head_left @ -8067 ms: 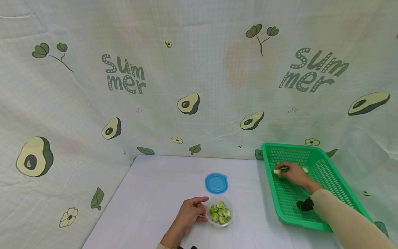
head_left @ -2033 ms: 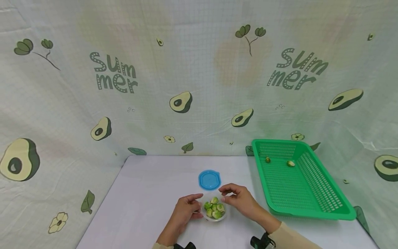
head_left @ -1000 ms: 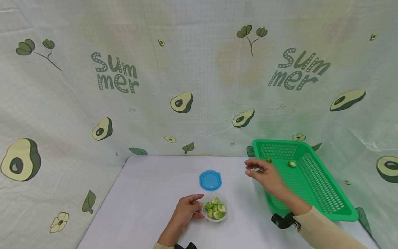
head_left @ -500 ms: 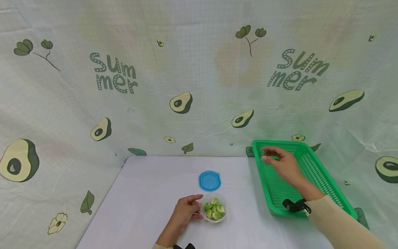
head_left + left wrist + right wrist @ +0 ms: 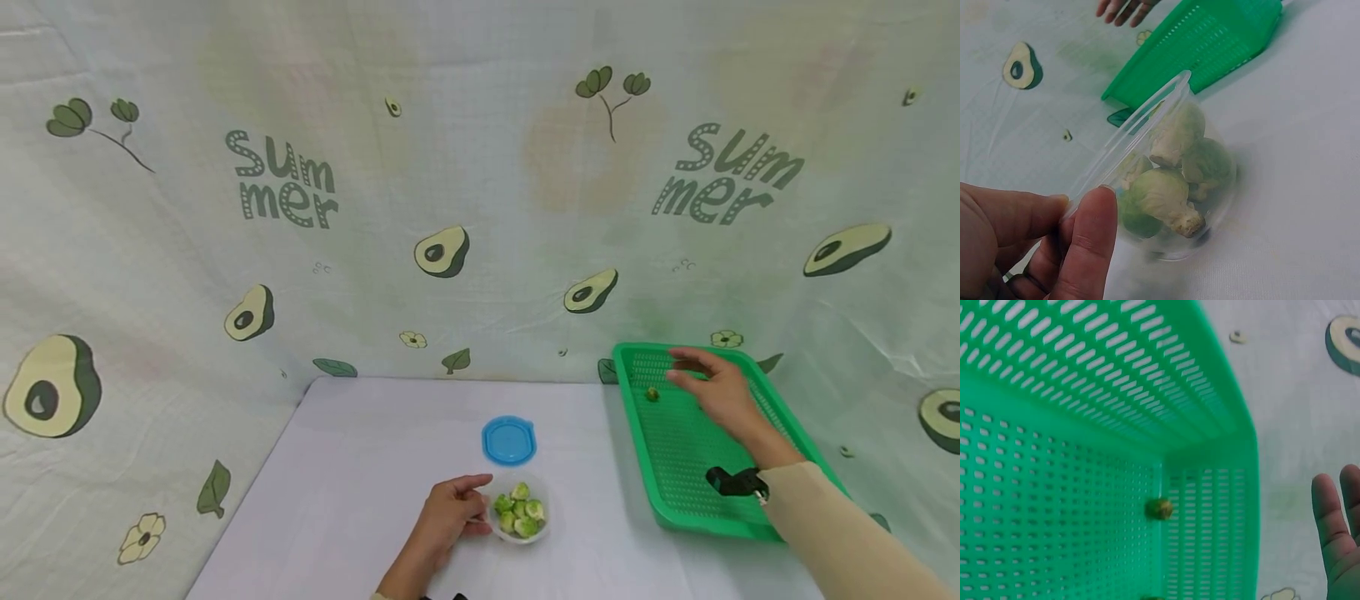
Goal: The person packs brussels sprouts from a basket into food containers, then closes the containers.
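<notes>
A clear plastic bowl (image 5: 1180, 80) holds several Brussels sprouts (image 5: 525, 527). My left hand (image 5: 447, 515) pinches its rim between thumb and finger, as the left wrist view shows close up. Over the far part of the green basket (image 5: 639, 442) hovers my right hand (image 5: 718, 392), fingers spread and holding nothing. Inside the basket a sprout (image 5: 652, 394) lies near the far left corner. A second one is mostly hidden by the right hand in the head view; its edge shows at the bottom of the right wrist view.
Behind the bowl a blue lid (image 5: 508, 440) lies flat on the white-covered table (image 5: 360, 483). The basket's raised perforated walls stand at the table's right side. A printed cloth (image 5: 510, 192) hangs along the back and sides.
From beside the bowl, my right hand has moved right and away to above the basket. Eight seconds ago it pinched a sprout there. The left hand keeps its grip on the bowl.
</notes>
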{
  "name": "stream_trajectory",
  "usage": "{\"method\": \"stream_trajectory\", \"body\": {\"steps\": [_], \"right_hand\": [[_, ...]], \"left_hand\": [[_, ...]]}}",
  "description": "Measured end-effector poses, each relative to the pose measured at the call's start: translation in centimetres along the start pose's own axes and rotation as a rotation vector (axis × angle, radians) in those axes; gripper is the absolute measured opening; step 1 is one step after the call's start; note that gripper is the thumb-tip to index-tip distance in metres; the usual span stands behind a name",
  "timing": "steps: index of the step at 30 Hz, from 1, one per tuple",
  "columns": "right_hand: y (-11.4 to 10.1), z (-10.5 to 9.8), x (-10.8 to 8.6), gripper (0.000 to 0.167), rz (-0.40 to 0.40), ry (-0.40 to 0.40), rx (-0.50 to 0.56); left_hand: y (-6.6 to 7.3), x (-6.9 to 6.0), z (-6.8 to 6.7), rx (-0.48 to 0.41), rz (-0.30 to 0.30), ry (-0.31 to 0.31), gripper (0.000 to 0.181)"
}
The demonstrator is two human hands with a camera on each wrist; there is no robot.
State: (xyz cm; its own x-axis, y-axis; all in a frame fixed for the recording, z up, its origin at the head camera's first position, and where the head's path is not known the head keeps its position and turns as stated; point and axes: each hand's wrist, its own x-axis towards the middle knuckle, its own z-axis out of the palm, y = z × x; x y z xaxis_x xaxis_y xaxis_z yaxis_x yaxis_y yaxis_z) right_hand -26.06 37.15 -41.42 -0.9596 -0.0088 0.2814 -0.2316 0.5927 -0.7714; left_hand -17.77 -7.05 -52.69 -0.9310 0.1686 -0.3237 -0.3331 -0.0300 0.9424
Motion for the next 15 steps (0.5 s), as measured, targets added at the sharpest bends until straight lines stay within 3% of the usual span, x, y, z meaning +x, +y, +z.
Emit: {"method": "stream_trajectory", "body": {"steps": [15], "right_hand": [[4.2, -1.2, 1.1, 0.065, 0.111, -0.106, -0.094]], "left_hand": [[-0.1, 0.0, 0.0, -0.004, -0.001, 0.006, 0.044]]}}
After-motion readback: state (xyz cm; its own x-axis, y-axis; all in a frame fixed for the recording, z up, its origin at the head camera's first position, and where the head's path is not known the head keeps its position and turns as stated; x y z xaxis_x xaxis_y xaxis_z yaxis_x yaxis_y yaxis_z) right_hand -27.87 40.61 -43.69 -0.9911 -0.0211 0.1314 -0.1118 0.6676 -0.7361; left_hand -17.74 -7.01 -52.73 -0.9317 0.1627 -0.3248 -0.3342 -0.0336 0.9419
